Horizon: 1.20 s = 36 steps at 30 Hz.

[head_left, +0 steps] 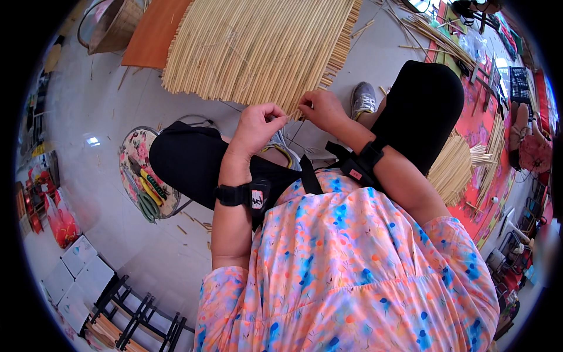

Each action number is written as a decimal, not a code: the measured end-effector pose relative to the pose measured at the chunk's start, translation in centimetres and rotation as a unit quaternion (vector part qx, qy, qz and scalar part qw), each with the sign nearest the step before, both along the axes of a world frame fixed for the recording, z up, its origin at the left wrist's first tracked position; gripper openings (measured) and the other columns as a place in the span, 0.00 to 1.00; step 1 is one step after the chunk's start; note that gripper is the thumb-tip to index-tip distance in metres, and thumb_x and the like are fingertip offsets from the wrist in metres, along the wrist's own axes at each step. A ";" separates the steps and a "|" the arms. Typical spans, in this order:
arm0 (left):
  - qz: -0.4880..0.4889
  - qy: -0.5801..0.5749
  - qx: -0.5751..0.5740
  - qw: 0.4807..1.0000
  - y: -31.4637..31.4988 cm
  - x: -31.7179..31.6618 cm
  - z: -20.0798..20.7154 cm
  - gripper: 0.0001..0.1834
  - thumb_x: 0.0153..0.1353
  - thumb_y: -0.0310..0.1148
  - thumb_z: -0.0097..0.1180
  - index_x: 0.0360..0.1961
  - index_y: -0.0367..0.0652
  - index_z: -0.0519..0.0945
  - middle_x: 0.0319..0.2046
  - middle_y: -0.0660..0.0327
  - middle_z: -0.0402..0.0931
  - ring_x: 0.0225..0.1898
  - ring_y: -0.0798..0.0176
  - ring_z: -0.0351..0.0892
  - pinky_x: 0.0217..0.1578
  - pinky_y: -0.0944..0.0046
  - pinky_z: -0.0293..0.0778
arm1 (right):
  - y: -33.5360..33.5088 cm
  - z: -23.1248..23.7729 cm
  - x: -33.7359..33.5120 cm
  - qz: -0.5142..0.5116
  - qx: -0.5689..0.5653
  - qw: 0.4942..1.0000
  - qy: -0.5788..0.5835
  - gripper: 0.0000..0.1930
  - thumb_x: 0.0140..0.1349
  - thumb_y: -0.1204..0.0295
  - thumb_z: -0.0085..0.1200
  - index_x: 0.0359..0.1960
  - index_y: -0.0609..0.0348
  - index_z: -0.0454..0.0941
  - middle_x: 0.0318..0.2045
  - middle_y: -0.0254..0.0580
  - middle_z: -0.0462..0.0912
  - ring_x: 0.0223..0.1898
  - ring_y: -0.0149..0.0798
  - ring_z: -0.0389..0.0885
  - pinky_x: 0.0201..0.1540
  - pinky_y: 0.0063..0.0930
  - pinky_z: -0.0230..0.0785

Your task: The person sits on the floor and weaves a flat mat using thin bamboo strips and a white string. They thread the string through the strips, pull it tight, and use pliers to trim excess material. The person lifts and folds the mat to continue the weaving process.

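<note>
A broad mat of straw-coloured sticks (246,53), laid side by side, spreads out in front of my knees. My left hand (257,130) is at the mat's near edge, with thumb and fingertips pinched together. Just to its right, my right hand (324,110) bends in a similar pinch at the mat's near right corner. The fingertips of both hands nearly meet around the ends of the last sticks. Whatever they pinch is too small to make out.
An orange-brown board (153,35) lies partly under the mat. On my left, a floral stool (136,154) carries pliers with coloured handles (151,188). A red cloth (476,120) on the right bears a bundle of sticks (451,167) and tools. A basket (114,26) stands far left.
</note>
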<state>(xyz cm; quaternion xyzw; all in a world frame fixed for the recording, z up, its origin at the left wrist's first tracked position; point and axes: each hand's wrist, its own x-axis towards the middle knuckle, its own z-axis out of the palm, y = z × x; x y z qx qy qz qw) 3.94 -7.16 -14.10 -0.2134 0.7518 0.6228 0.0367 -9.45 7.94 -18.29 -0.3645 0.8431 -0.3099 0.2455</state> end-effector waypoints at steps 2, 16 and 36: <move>0.014 -0.010 0.027 0.999 0.1 0.0 0.4 0.06 0.51 0.27 0.59 0.27 0.35 0.80 0.19 0.66 0.75 0.21 0.76 0.70 0.24 0.72 0.68 | 0.0 0.1 0.1 0.000 -0.002 1.000 -0.002 0.07 0.51 0.67 0.57 0.29 0.57 0.81 0.25 0.44 0.82 0.31 0.48 0.81 0.34 0.39 0.73; -0.019 -0.124 -0.287 0.950 -0.5 0.7 1.1 0.08 0.42 0.33 0.58 0.23 0.40 0.80 0.21 0.52 0.78 0.26 0.53 0.79 0.30 0.60 0.73 | 0.3 0.0 -0.1 0.010 0.000 1.000 -0.005 0.07 0.51 0.69 0.56 0.28 0.59 0.80 0.25 0.47 0.81 0.31 0.49 0.80 0.35 0.40 0.73; -0.062 -0.182 -0.401 0.896 -0.3 0.9 -0.7 0.07 0.43 0.35 0.58 0.23 0.44 0.82 0.26 0.52 0.79 0.31 0.48 0.79 0.34 0.52 0.74 | 0.3 -0.3 0.0 0.016 -0.005 1.000 0.013 0.08 0.50 0.69 0.57 0.28 0.60 0.79 0.25 0.47 0.80 0.29 0.48 0.80 0.33 0.37 0.72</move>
